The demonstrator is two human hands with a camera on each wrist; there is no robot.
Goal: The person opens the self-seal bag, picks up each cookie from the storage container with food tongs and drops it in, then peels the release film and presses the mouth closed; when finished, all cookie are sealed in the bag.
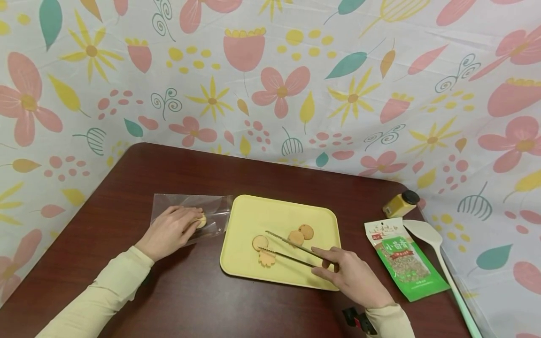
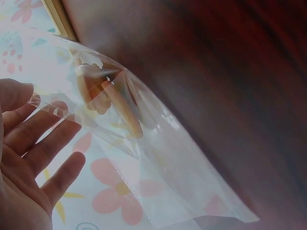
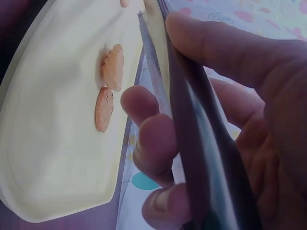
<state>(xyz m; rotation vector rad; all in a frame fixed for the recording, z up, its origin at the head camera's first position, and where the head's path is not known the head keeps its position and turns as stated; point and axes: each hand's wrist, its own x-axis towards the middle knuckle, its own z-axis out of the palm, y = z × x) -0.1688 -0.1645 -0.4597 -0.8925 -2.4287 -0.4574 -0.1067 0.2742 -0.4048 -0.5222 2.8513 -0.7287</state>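
Observation:
My left hand (image 1: 171, 230) pinches the edge of a clear plastic bag (image 1: 217, 211) on the table, left of the yellow tray (image 1: 236, 220). Several cookies (image 2: 93, 91) show through the film in the left wrist view; in the head view, one cookie (image 1: 203, 220) peeks out by the fingertips. My right hand (image 1: 351, 274) grips metal tongs (image 1: 291, 258) over the tray, their arms spread. The tong tips lie at a round cookie (image 1: 258, 242), just above a scalloped cookie (image 1: 266, 260). Two more cookies (image 1: 306, 231) lie farther right on the tray.
Right of the tray lies a green and white spice packet (image 1: 405, 263), beside a white spatula (image 1: 424, 232) with a pale green handle. A small yellow jar (image 1: 401, 203) with a black lid stands behind them. Patterned cloth (image 1: 281, 89) hangs along the table's back edge.

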